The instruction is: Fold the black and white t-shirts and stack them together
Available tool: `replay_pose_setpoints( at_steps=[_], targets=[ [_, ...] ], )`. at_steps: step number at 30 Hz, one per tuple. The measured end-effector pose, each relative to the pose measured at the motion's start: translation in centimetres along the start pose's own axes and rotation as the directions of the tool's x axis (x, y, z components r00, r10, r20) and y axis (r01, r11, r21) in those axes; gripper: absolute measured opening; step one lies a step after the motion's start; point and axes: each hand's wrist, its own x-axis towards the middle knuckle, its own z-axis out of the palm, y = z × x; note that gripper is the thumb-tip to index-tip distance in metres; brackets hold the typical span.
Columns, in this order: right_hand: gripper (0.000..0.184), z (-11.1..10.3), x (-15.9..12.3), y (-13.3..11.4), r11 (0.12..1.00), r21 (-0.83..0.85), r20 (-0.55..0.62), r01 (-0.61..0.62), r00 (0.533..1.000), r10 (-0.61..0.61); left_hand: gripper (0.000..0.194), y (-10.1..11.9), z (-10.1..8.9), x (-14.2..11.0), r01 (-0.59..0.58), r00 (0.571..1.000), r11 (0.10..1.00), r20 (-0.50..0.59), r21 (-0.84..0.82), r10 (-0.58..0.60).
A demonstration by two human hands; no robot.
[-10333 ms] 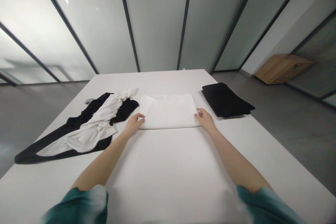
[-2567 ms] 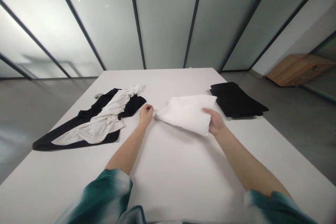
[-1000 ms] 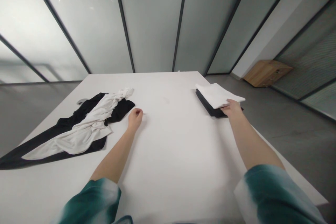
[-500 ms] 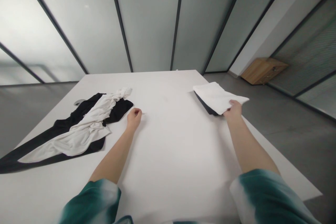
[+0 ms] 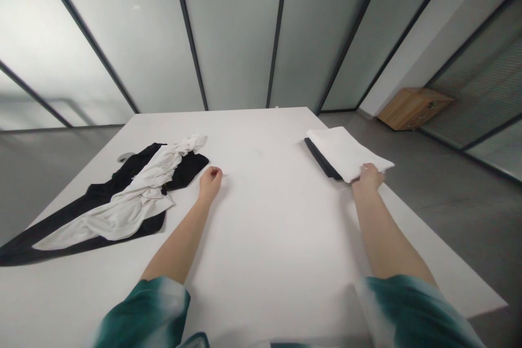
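Note:
A folded white cloth [image 5: 346, 152] lies on top of a folded black cloth [image 5: 321, 159] at the table's right edge. My right hand [image 5: 367, 178] rests at the near edge of the white cloth, its fingers curled on the fabric. My left hand [image 5: 210, 182] lies on the white table [image 5: 261, 228] with its fingers curled in a loose fist and nothing in them. It is just right of a heap of unfolded clothes, white fabric [image 5: 138, 196] draped over black fabric [image 5: 81, 212].
Frosted glass panels with dark frames stand behind the table. A wooden box [image 5: 414, 107] sits on the grey floor at the right. A small grey object [image 5: 123, 157] peeks out behind the heap.
The folded white cloth has gone from the table's middle to the top of the black pile at the right. In the last half second it settled flat there. My left hand stayed still.

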Motion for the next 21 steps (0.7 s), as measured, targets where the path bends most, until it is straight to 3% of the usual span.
replay_pose_setpoints(
  at_steps=[2, 3, 4, 6, 9, 11, 13, 15, 19, 21],
  targets=[
    [0.050, -0.7, -0.4, -1.3, 0.962, -0.237, -0.158, 0.138, 0.971, -0.179, 0.013, 0.1, 0.0, -0.1, 0.004, 1.000, 1.000, -0.002, 0.007, -0.004],
    [0.053, -0.9, -0.5, -2.1, 0.902, -0.364, -0.176, 0.234, 0.933, -0.313, 0.013, 0.1, -0.1, -0.1, 0.006, 1.000, 1.000, -0.002, 0.011, -0.006],
    [0.054, -0.9, -0.5, -2.9, 0.810, -0.470, -0.104, 0.352, 0.888, -0.447, 0.013, 0.2, -0.1, -0.1, 0.007, 1.000, 1.000, -0.001, 0.014, -0.007],
    [0.048, -0.2, -0.4, -4.5, 0.601, -0.550, 0.199, 0.580, 0.790, -0.580, 0.012, 0.3, -0.1, -0.1, 0.007, 1.000, 1.000, 0.007, 0.017, -0.007],
    [0.035, 2.5, 0.0, -5.8, 0.408, -0.489, 0.649, 0.771, 0.634, -0.421, 0.012, 0.4, -0.2, -0.1, 0.010, 1.000, 1.000, 0.012, 0.026, -0.011],
    [0.037, 4.9, 0.1, -5.8, 0.341, -0.475, 0.766, 0.812, 0.572, -0.294, 0.012, 0.5, -0.2, -0.2, 0.012, 1.000, 0.999, 0.011, 0.033, -0.013],
    [0.045, 7.0, -0.2, -5.5, 0.307, -0.495, 0.782, 0.813, 0.571, -0.249, 0.012, 0.6, -0.2, -0.4, 0.005, 1.000, 0.999, 0.013, 0.037, -0.006],
    [0.049, 8.5, -0.6, -5.0, 0.296, -0.532, 0.765, 0.794, 0.600, -0.233, 0.012, 0.7, -0.2, -0.6, -0.008, 1.000, 0.999, 0.024, 0.053, 0.006],
    [0.028, 9.6, -1.1, -4.3, 0.300, -0.608, 0.727, 0.735, 0.667, -0.162, 0.012, 0.9, -0.1, -0.9, -0.026, 0.998, 0.994, 0.057, 0.103, 0.020],
    [0.022, 9.5, -0.9, -4.3, 0.374, -0.632, 0.680, 0.678, 0.717, -0.152, 0.012, 1.0, -0.1, -0.9, -0.030, 0.998, 0.994, 0.062, 0.109, 0.023]
  ],
)
